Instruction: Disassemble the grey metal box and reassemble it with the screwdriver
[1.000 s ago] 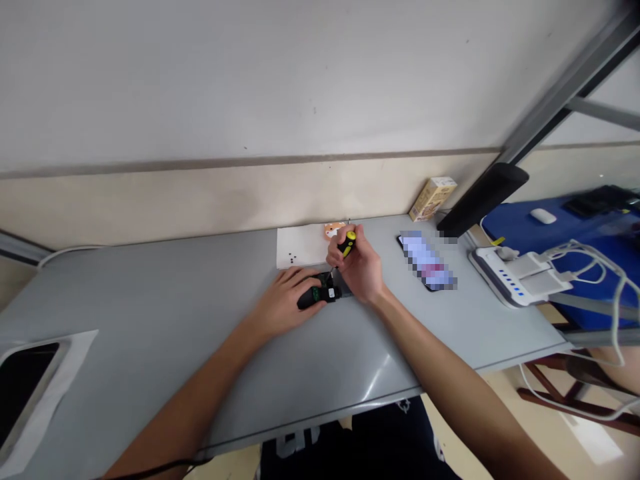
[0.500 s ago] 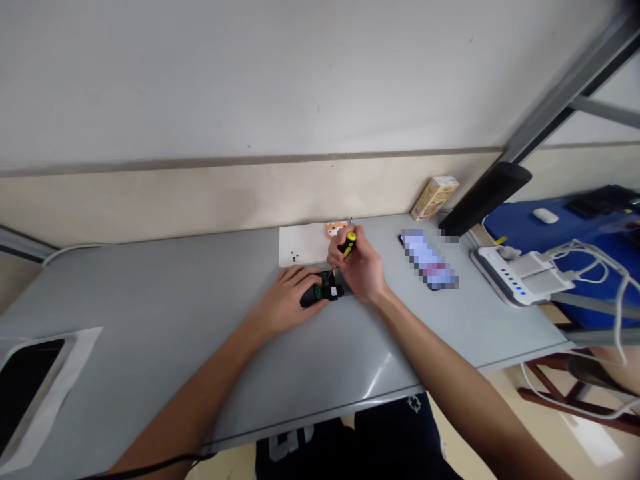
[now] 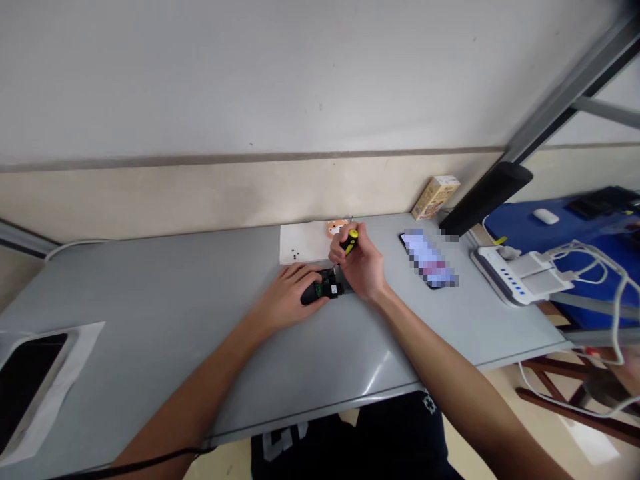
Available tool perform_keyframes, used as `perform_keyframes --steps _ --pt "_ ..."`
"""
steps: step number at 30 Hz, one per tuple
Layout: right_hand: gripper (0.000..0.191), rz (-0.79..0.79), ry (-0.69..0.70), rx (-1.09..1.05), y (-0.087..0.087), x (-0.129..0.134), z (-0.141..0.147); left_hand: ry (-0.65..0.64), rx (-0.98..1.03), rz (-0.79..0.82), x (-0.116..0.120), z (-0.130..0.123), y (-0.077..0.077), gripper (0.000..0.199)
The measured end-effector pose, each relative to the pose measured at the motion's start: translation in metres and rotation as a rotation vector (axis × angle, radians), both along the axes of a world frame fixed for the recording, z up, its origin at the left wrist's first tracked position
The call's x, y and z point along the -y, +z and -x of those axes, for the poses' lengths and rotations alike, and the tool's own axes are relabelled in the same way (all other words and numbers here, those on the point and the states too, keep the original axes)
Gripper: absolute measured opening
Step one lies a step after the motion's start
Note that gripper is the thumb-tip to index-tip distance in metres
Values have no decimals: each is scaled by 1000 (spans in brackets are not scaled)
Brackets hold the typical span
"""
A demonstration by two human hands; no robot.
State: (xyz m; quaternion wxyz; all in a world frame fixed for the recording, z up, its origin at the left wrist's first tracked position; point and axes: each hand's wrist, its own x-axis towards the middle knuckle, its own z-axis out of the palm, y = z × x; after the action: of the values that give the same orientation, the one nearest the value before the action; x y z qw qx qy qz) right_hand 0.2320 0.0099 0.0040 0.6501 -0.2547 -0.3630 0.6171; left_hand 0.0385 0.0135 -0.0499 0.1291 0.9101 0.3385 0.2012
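Note:
On the grey table a black device (image 3: 312, 293) with a green circuit board lies under my left hand (image 3: 292, 297), whose fingers and thumb grip it from both sides. My right hand (image 3: 360, 265) is wrapped round the black and yellow handle of a screwdriver (image 3: 349, 243). Its thin shaft points down at the device's upper part, and the tip is too small to make out. Just behind the device is a white sheet (image 3: 305, 239) with several tiny dark pieces (image 3: 295, 255) on it, perhaps screws. An orange and white item (image 3: 337, 228) sits partly behind my right hand.
A lit phone (image 3: 428, 260) lies to the right, with a small carton (image 3: 436, 197) and a black cylinder (image 3: 488, 197) behind it. A white power strip (image 3: 520, 275) with cables is further right. A dark-screened tablet (image 3: 31, 380) is at the left edge.
The view has shifted slightly. My hands keep almost the same places on the device and the screwdriver. At the lower right edge, another person's limb has changed position.

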Motion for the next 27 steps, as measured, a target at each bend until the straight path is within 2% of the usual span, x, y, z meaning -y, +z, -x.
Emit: perform_keyframes --steps 14,27 --pt "46 -11 44 -72 -2 -3 -5 10 10 7 1 -1 2 22" --pt "46 13 27 -26 -1 -1 -4 -12 15 -24 0 0 -1 23"
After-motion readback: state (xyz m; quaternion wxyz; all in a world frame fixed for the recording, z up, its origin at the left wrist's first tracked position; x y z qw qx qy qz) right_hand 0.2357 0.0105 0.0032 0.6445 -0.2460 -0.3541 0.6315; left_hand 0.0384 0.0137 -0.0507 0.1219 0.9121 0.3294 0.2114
